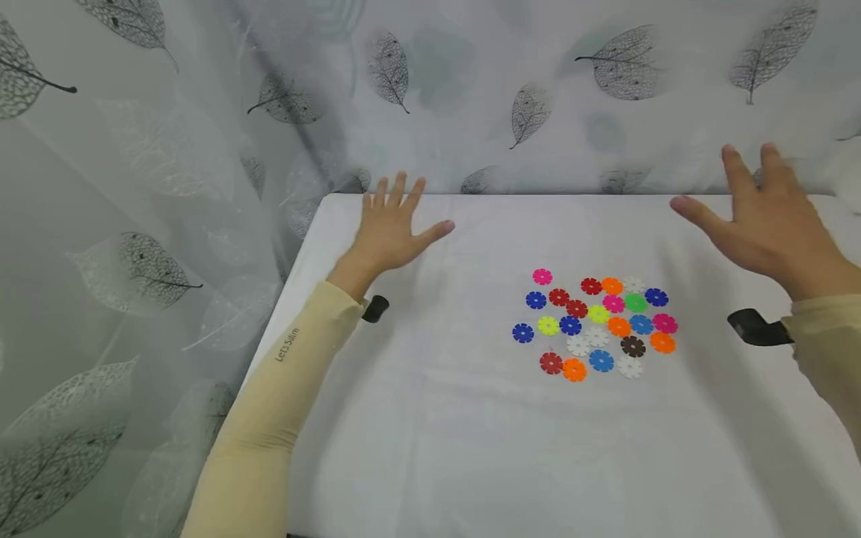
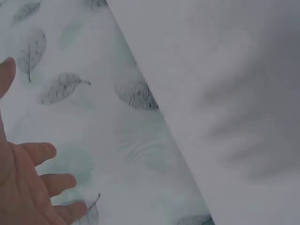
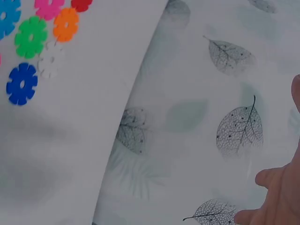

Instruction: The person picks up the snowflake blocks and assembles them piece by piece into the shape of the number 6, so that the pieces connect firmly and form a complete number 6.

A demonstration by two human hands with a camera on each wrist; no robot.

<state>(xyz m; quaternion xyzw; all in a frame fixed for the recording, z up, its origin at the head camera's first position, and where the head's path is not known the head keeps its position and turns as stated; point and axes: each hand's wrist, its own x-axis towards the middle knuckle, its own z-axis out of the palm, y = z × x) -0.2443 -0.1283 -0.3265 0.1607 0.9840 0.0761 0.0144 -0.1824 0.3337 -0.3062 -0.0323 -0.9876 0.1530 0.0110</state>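
Note:
Several notched plastic discs [image 1: 619, 326] in red, orange, blue, white, pink, yellow, green and dark brown lie flat in a loose group on the right half of the white table. My left hand [image 1: 389, 233] is held above the table's far left part, fingers spread and holding nothing. Over the far right part, my right hand [image 1: 773, 224] hovers with fingers spread and nothing in it. In the right wrist view, a blue disc [image 3: 22, 84] and a green disc [image 3: 31, 37] show at the upper left, apart from that hand.
The white table [image 1: 430, 448] has its far edge against a pale leaf-print curtain [image 1: 457, 97], which also hangs along the left side. A black wrist strap end [image 1: 375, 308] sticks out at the left cuff, and a black piece [image 1: 758, 329] at the right cuff.

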